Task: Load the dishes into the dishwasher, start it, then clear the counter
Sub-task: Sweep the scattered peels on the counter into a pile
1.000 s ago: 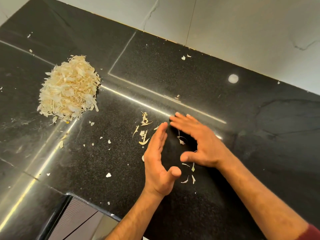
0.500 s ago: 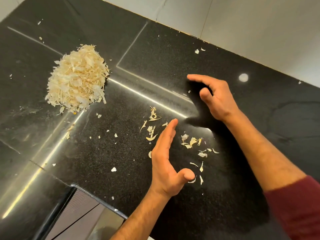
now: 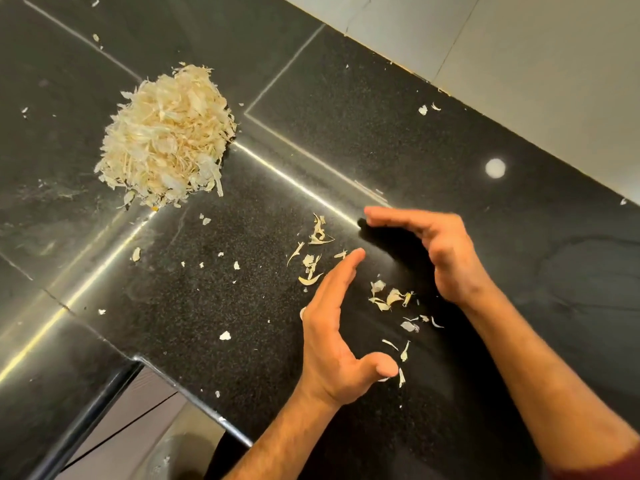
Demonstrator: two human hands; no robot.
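A big heap of pale peel scraps (image 3: 166, 140) lies on the black stone counter (image 3: 363, 126) at the upper left. Loose scraps (image 3: 389, 297) are scattered between my two hands, and a few more (image 3: 313, 258) lie just left of my left fingertips. My left hand (image 3: 332, 327) stands on its edge on the counter, fingers straight, thumb spread, holding nothing. My right hand (image 3: 433, 251) hovers on its edge behind the loose scraps, fingers lightly bent toward the left, also holding nothing.
The counter's front edge and inner corner (image 3: 138, 360) run along the lower left, with a floor or cabinet below. A light tiled wall (image 3: 519, 46) bounds the counter at the back right. Small flakes (image 3: 427, 108) dot the surface near the wall.
My right hand lifted off the scraps, swung back toward the wall, and has now come down closer to the counter behind them. My left hand has stayed in place on its edge.
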